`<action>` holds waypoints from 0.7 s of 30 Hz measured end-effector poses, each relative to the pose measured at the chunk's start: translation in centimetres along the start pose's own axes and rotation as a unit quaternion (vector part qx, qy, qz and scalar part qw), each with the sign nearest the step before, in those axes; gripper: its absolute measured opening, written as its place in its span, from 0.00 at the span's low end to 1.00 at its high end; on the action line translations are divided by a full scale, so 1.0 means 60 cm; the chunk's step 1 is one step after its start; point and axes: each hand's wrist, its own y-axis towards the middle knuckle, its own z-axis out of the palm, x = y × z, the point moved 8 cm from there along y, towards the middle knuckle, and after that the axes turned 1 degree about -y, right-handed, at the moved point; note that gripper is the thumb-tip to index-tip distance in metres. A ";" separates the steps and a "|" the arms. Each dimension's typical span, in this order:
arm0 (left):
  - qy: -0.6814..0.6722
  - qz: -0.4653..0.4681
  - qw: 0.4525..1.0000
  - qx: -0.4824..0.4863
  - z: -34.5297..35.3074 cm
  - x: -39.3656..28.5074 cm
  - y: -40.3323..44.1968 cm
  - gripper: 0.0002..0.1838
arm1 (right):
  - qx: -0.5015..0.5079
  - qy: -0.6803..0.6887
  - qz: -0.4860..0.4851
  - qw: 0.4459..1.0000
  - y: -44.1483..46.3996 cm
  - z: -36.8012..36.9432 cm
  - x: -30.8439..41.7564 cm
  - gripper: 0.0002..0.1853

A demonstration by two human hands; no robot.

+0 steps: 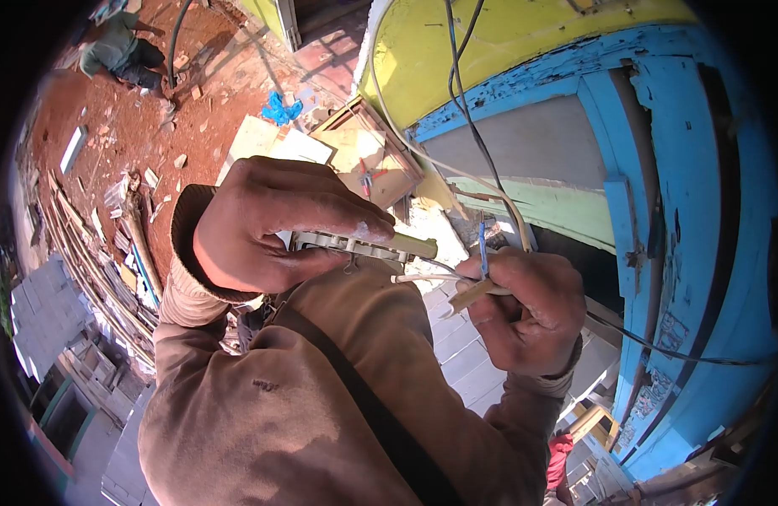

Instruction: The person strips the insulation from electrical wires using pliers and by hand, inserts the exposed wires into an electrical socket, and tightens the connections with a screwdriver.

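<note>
My left hand (292, 223), at the centre left, is closed around a narrow pale casing (364, 248) with a notched, partly metallic side and an olive-coloured end; its exact kind is unclear. My right hand (528, 308) pinches the split end of a pale electrical cable (520, 226). From these fingers a blue wire (482, 249) sticks upward, and a whitish wire (416, 277) points left toward the casing. A thin grey wire runs between the casing and my right fingers. The cut tan sheath (468, 297) pokes out below. My palms and some fingertips are hidden.
On the right stands a peeling blue wooden frame (684, 169) beside a yellow wall (524, 42). Dark cables (469, 110) hang in front. A red-handled tool (366, 180) lies on boards. Another person (123, 51) is at upper left, above wooden poles (94, 261).
</note>
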 end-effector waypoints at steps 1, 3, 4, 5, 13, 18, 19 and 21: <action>0.001 -0.002 1.000 -0.009 0.000 -0.002 0.001 0.18 | -0.002 -0.001 0.002 1.000 -0.001 -0.001 0.001 0.09; 0.000 0.000 1.000 -0.016 0.003 -0.009 0.006 0.18 | 0.011 -0.012 0.030 0.999 -0.004 -0.001 -0.004 0.11; 0.017 -0.016 1.000 -0.020 0.003 -0.010 0.009 0.18 | 0.008 -0.014 0.032 0.999 -0.005 -0.001 -0.005 0.11; 0.034 -0.031 0.999 -0.024 0.003 -0.010 0.011 0.17 | 0.010 -0.020 0.036 0.999 -0.005 0.002 -0.006 0.11; 0.064 -0.068 0.995 -0.043 0.008 -0.001 0.020 0.20 | -0.013 -0.030 0.045 0.998 0.007 -0.003 -0.015 0.08; 0.010 -0.138 0.986 -0.093 0.013 0.022 0.015 0.20 | 0.004 -0.005 0.075 0.997 0.012 -0.003 -0.035 0.03; 0.011 -0.136 0.986 -0.091 0.014 0.022 0.018 0.20 | 0.001 -0.005 0.074 0.997 0.010 -0.003 -0.038 0.03; -0.052 -0.215 0.970 -0.100 0.016 0.042 0.015 0.20 | -0.024 0.051 0.121 0.991 0.003 -0.005 -0.055 0.02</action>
